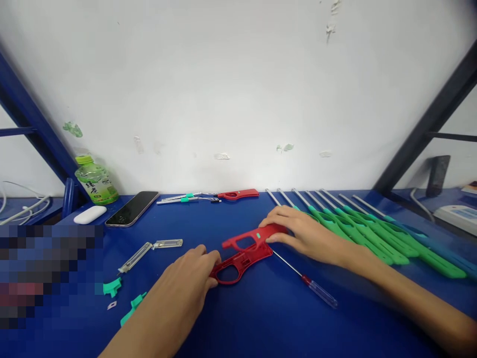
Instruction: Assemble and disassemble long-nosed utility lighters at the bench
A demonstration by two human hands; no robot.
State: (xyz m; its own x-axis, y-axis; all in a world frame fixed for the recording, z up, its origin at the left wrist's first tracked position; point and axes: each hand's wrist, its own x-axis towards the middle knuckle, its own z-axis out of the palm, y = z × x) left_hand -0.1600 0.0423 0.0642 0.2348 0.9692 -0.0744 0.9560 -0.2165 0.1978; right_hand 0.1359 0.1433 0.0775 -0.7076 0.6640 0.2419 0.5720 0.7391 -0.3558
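Right hand (pixel 292 231): fingers clamped on 1 upper red shell (pixel 263 234). Left hand (pixel 196 271): fingers on 1 lower red shell (pixel 252 255). Blue table (pixel 238 320): 1 screwdriver (pixel 321 293), 2 clear tanks (pixel 135 257), 2 loose teal pieces (pixel 112 287). Green lighters (pixel 376 239) overlap, can't count.

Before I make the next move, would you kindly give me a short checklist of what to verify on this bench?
1. Left hand gripping the lower red half: ok.
2. Right hand gripping the upper red half: ok.
3. Halves closed together: not ok, they are skewed and the lower one's inside shows.
4. Clear parts inside a half: not ok, both lie on the table.
5. Screwdriver out of both hands: ok.
6. Inside of the upper half undamaged: cannot tell, hidden.
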